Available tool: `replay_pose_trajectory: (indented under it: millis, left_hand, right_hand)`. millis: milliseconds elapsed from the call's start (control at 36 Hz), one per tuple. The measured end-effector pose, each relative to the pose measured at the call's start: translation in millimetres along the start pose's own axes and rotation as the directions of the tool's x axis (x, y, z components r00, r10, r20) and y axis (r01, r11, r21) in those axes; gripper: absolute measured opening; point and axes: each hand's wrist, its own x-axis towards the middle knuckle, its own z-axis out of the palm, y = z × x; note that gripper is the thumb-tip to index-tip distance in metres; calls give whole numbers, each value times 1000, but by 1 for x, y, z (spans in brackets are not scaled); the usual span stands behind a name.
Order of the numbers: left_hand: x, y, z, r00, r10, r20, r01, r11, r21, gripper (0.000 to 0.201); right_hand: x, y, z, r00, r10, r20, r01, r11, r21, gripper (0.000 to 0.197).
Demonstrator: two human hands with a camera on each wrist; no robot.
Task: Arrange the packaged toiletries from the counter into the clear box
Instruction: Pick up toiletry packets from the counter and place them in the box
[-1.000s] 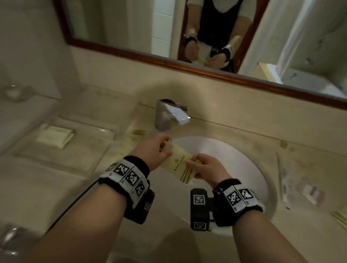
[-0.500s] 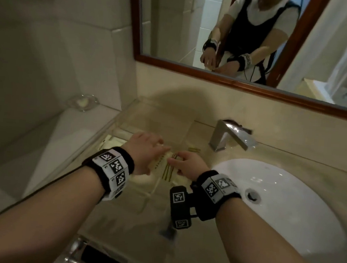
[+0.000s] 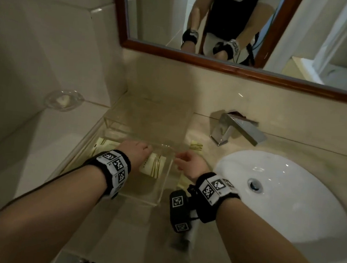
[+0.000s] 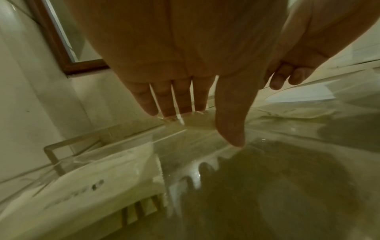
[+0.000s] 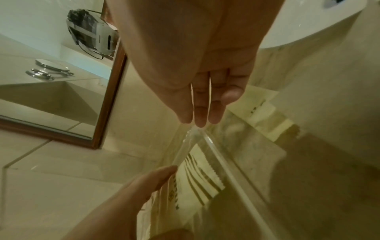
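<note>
Head view looks down over the counter; both wrist views sit close above the clear box [image 3: 140, 193].

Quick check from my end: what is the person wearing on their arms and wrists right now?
Forearms are bare, no sleeves. Each wrist has a black band carrying white panels printed with black square code markers: left band, right band. A black camera block with the same markers hangs under the right wrist. A thin dark cable runs along the left forearm.

White oval sink basin [image 3: 300, 205] with a metal drain [image 3: 255, 184]: right of the right hand. Chrome faucet [image 3: 236, 130]: beyond the right hand, at the backsplash. Wood-framed mirror [image 3: 196, 56]: above and beyond both hands. Clear glass soap dish [image 3: 63, 100]: left of and beyond the left hand, on the white ledge.
</note>
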Motion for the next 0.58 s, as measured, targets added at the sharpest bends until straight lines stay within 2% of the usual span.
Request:
replay_pose_trajectory:
  millis: [83, 250, 583]
  left_hand:
    - [10, 0, 0, 1000, 8, 5, -8, 1000, 3, 66]
    - [24, 4, 4, 997, 59, 50, -59, 998, 2, 67]
    - [28, 2, 11, 993, 77, 84, -71, 995, -75, 79]
  right_hand:
    - [0, -1, 0, 999, -28, 38, 31, 996, -87, 21]
    - [2, -8, 6, 993, -67, 99, 84, 980, -182, 25]
    - [0, -1, 6, 994, -29, 110, 40, 994, -105, 27]
